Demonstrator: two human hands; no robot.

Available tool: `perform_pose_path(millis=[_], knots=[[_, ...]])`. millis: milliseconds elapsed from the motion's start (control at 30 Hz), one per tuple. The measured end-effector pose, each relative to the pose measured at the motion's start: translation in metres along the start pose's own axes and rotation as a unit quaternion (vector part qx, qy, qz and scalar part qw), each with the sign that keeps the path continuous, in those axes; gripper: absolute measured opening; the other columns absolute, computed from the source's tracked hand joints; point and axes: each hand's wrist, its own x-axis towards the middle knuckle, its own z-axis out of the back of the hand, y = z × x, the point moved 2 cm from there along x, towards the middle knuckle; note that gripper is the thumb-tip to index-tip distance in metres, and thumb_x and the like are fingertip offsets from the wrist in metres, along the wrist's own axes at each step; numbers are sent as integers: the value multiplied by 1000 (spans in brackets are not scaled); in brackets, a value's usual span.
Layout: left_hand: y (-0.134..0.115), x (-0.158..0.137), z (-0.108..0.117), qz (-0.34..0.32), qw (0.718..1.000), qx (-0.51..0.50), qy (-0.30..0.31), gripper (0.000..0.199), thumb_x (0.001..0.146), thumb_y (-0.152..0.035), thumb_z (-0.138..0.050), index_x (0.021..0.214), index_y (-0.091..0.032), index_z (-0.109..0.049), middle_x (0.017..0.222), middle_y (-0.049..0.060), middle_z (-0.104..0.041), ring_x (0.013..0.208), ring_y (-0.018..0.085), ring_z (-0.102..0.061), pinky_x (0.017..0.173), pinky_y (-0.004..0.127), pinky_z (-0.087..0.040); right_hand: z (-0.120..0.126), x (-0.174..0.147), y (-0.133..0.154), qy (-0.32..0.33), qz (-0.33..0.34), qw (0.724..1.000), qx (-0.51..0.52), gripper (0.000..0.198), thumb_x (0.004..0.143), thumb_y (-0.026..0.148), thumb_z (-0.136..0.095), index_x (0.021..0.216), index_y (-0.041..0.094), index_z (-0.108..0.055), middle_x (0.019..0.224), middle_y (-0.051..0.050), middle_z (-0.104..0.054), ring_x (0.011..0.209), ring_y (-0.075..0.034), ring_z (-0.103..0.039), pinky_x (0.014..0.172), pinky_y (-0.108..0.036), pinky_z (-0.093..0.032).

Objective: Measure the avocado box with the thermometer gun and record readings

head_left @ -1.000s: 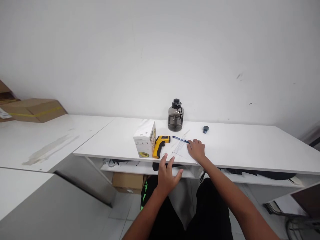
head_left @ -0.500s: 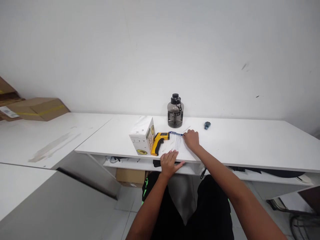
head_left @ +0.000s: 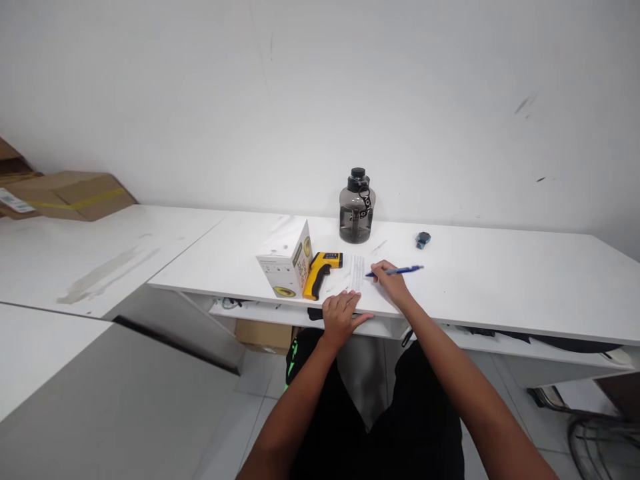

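A blue pen [head_left: 404,270] is pinched in my right hand [head_left: 393,283], its tip pointing left near the right side of a white paper [head_left: 357,270] with lines of writing. My left hand [head_left: 341,315] lies with fingers stretched out on the table's front edge, fingertips at the paper's lower part and thumb apart. Just left of the paper lies a yellow and black infrared thermometer [head_left: 320,272]. It rests against a white box [head_left: 284,263] with avocado pictures on its side.
A large dark translucent water bottle [head_left: 356,210] stands behind the paper near the wall. To its right lies a small dark blue object [head_left: 423,240], perhaps a watch. Cardboard boxes [head_left: 75,193] sit at the far left. Below the white tabletop [head_left: 500,280] runs a shelf [head_left: 370,327] holding things.
The pen has turned in my right hand: its length pointed left before, and now most of it extends right, tip toward the paper. My left hand has stayed in place. The view has shifted slightly.
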Motion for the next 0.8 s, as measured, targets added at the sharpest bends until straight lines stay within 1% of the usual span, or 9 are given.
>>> perform_pose_path(millis=[67, 100, 200, 300, 500, 700, 800], knots=[[0, -2, -1, 2, 1000, 1, 2, 51, 77, -64, -63, 104, -22, -72, 97, 7, -75, 93, 23, -68, 88, 37, -39, -1, -1, 1, 19, 4, 999, -40, 39, 85, 50, -54, 58, 22, -51, 55, 2, -53, 60, -16, -52, 67, -29, -41], [0, -3, -2, 5, 1000, 4, 3, 51, 77, -64, -64, 105, -22, -72, 98, 7, -75, 94, 23, -68, 88, 37, -39, -3, -2, 2, 28, 4, 998, -56, 41, 85, 51, -54, 57, 22, -53, 54, 2, -54, 59, -16, -52, 65, -29, -41], [0, -6, -3, 10, 1000, 11, 3, 49, 78, -62, -64, 107, -22, -71, 99, 7, -75, 95, 23, -67, 90, 38, -37, -7, -3, 1, 49, 11, 996, -80, 37, 82, 51, -58, 60, 21, -58, 59, 1, -58, 61, -16, -53, 63, -29, -40], [1, -8, -6, 6, 1000, 4, -3, 47, 80, -60, -64, 107, -23, -71, 100, 7, -75, 96, 23, -67, 91, 38, -37, -10, -2, -2, 64, 24, 993, -97, 34, 82, 48, -59, 61, 21, -58, 63, 0, -61, 64, -17, -55, 64, -29, -41], [3, -12, -10, 16, 1000, 3, 7, 47, 80, -59, -64, 111, -24, -71, 102, 7, -75, 97, 24, -67, 92, 38, -36, -10, 0, -4, 77, 20, 991, -104, 32, 83, 46, -56, 62, 22, -57, 65, 1, -61, 65, -17, -54, 65, -29, -41], [3, -14, -11, 10, 1000, 14, 5, 47, 80, -61, -62, 109, -24, -71, 103, 7, -75, 97, 24, -67, 92, 38, -36, -9, 0, -2, 78, 20, 992, -102, 33, 82, 46, -56, 60, 22, -55, 62, 1, -58, 63, -16, -52, 63, -29, -40], [2, -12, -9, 6, 1000, 12, -5, 48, 80, -60, -63, 110, -24, -71, 102, 7, -75, 97, 24, -67, 93, 38, -36, -9, 0, -2, 82, 18, 991, -106, 33, 82, 46, -56, 61, 22, -55, 62, 1, -57, 63, -16, -51, 63, -29, -39]])
